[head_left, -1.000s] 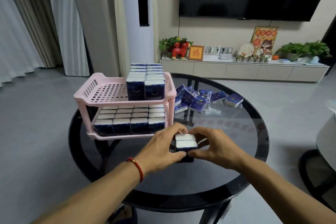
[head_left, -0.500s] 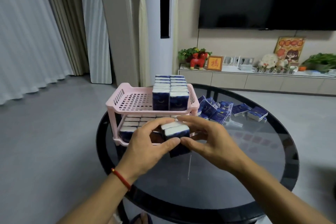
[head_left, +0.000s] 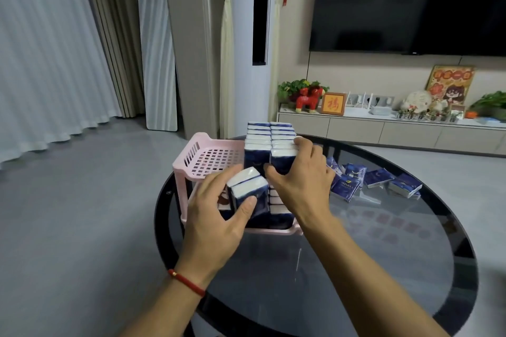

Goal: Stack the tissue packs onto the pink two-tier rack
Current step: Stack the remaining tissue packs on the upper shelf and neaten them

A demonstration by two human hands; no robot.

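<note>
item: packs (head_left: 247, 187), two, held together. your left hand (head_left: 216, 216) clamps them, thumb on the near face and fingers round the far side, in front of the rack (head_left: 191, 156) at about the height of its top tier's near rim. your right hand (head_left: 301, 180) rests on the near end of the right row (head_left: 283, 142) on the top tier, fingers curved over its end pack and thumb low on that pack's front; you appear to be steadying it.

handling: judge the packs light and soft, with slick film wrap. they give under pressure and can slide against each other, so squeeze across the broad faces and keep both flush.

stock: the top tier carries two rows standing on edge along its right side; its left part shows bare mesh. the lower tier looks full, though your hands hide much of it. loose packs (head_left: 375, 180) lie flat near the table's far right edge.

surface: round table (head_left: 383, 254) of dark glass, glossy and reflective, probably slippery; the rack stands at its far left edge.

room: grey floor, curtains to the left, a wall television, a low cabinet (head_left: 383, 128) with plants and ornaments.
</note>
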